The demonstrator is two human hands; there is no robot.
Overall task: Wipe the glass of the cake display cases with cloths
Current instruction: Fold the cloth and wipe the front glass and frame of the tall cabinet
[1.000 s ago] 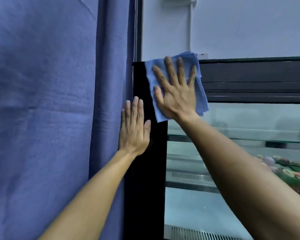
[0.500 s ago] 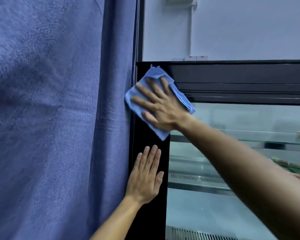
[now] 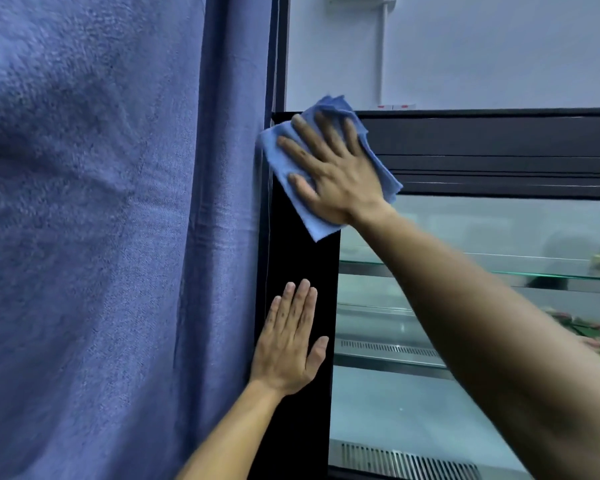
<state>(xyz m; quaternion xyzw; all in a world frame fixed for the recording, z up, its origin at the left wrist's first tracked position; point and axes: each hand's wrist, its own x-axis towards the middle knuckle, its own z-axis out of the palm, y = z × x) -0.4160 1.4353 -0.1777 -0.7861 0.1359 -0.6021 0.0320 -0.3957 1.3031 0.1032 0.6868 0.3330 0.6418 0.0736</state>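
A blue curtain (image 3: 101, 237) fills the left of the view, hanging in folds down to the edge of the display case (image 3: 499, 157). Just beside it runs the case's black corner post (image 3: 302, 258). The left hand (image 3: 290, 344) lies flat on the lower part of this post, fingers straight and close together pointing up, thumb out to the right, holding nothing. Above it, well apart, the right hand (image 3: 329, 174) presses a folded blue cloth (image 3: 312, 216) against the upper end of the post, at the case's top left corner; its fingers are spread wide and straight over the cloth, not curled round it. The cloth's top edge sticks up past the case's dark top frame, and its left corner touches the curtain. Right of the post is the glass front (image 3: 499, 230), with glass shelves and metal vent grilles behind it. At the far right edge something pink and green sits on a shelf, likely cakes (image 3: 582, 329), though too blurred to tell. A pale wall (image 3: 465, 46) rises behind the case.
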